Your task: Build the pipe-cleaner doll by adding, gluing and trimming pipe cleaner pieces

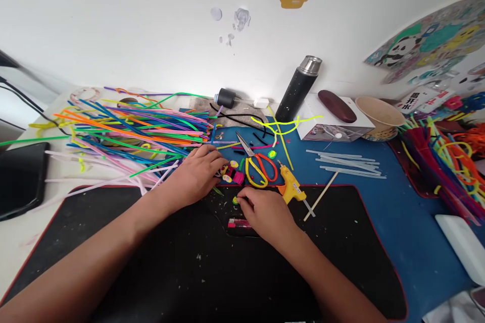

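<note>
My left hand [200, 169] is curled at the right end of a pipe-cleaner pile, its fingertips closed around the left side of a small pink, black and yellow pipe-cleaner figure [238, 177]. Part of that figure is hidden by the fingers. Just to the right and nearer, my right hand [267, 212] pinches a small yellow-green coil [235, 201] between thumb and index finger. Scissors [261, 164] with yellow and red handles lie beyond the right hand. A yellow glue gun [291, 184] rests to its right. Partly under that hand is a clear, red-ended item [237, 223].
Colourful pipe cleaners [140, 126] are heaped at left, near a black phone [22, 179]. Glue sticks [346, 163] and a wooden stick [321, 195] lie right. A black flask [297, 88], a white box [337, 128] and a bowl [380, 111] stand behind. A black mat [182, 262] lies in front.
</note>
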A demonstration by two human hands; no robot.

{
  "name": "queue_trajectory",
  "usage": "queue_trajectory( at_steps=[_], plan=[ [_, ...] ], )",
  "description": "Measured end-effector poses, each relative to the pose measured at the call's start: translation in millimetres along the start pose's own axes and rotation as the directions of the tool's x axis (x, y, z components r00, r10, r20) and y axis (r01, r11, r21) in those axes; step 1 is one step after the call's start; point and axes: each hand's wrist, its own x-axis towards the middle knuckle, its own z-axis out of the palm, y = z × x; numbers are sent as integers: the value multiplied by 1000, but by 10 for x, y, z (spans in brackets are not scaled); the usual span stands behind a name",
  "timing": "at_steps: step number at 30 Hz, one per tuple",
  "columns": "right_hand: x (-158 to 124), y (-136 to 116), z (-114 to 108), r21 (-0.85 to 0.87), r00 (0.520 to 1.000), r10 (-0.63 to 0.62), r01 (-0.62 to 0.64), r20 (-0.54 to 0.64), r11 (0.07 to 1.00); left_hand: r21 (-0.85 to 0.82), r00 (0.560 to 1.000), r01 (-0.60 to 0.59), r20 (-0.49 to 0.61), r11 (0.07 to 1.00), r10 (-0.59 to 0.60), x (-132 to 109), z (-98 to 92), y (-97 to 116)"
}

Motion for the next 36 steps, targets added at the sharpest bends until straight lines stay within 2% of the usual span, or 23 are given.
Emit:
queue_trajectory(
  at_steps=[3, 8, 10, 15, 21, 26, 29, 32, 36],
  plan=[
    [7, 10, -8, 59, 1000, 5, -4, -15, 998, -34, 1000, -1, -26, 999, 0, 12, 20, -30],
    [31, 21, -71, 287, 989, 97, -62, -108, 956, -49, 1000, 2, -24, 999, -4, 15, 8, -29],
    [44, 13, -83, 393, 986, 128, -76, -108, 917, -40, 1000, 13, -19, 999, -14, 8, -16, -8],
    [86, -32, -66, 609, 982, 187, -138, -18, 781, -18, 998, 27, -56, 999, -28, -43, -67, 68],
    [132, -54, -49, 787, 977, 212, -160, 37, 595, 112, 991, 23, -130, 993, -9, -115, -106, 155],
    [143, -84, -58, 869, 967, 218, -218, 131, 445, 268, 987, 12, -158, 963, 32, -138, -145, 225],
    [149, -102, -63, 897, 954, 225, -267, 196, 353, 306, 984, -30, -160, 951, 82, -146, -117, 238],
    [155, -92, -48, 907, 939, 230, -314, 254, 280, 293, 987, -51, -134, 955, 93, -154, -55, 224],
    [158, -48, -25, 915, 926, 234, -345, 295, 210, 216, 996, -25, -83, 976, 44, -164, 13, 171]
  ],
)
